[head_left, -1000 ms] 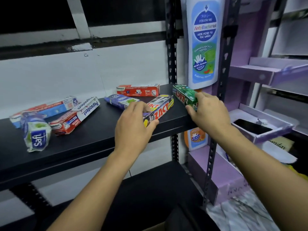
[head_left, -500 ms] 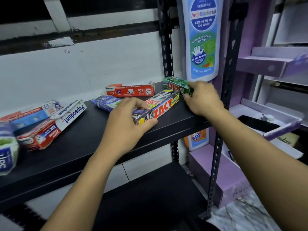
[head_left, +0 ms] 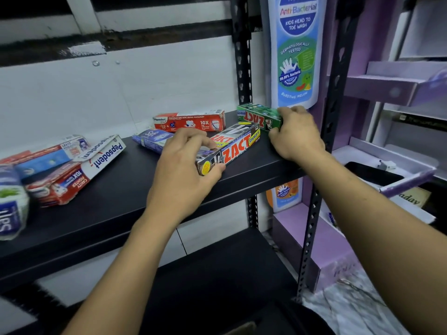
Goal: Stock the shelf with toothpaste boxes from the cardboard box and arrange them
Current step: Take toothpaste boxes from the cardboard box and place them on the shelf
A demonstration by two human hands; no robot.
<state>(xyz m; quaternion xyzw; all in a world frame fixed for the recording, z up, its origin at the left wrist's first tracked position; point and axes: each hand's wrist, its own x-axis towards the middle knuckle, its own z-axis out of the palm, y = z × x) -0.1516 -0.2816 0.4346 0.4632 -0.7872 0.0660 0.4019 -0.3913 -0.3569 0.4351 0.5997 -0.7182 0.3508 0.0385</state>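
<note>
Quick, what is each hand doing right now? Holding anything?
Left hand: closed on the near end of the black ZACT box, lying on the shelf.
Right hand: closed on the right end of the green ZACT box.

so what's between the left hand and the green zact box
Head view: the black ZACT Smokers box; the left hand grips its near end, its far end nears the green ZACT box.

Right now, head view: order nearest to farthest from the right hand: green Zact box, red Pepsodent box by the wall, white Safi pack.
1. Green Zact box: gripped, right end.
2. Red Pepsodent box: back, centre.
3. White Safi pack: far left.
</note>
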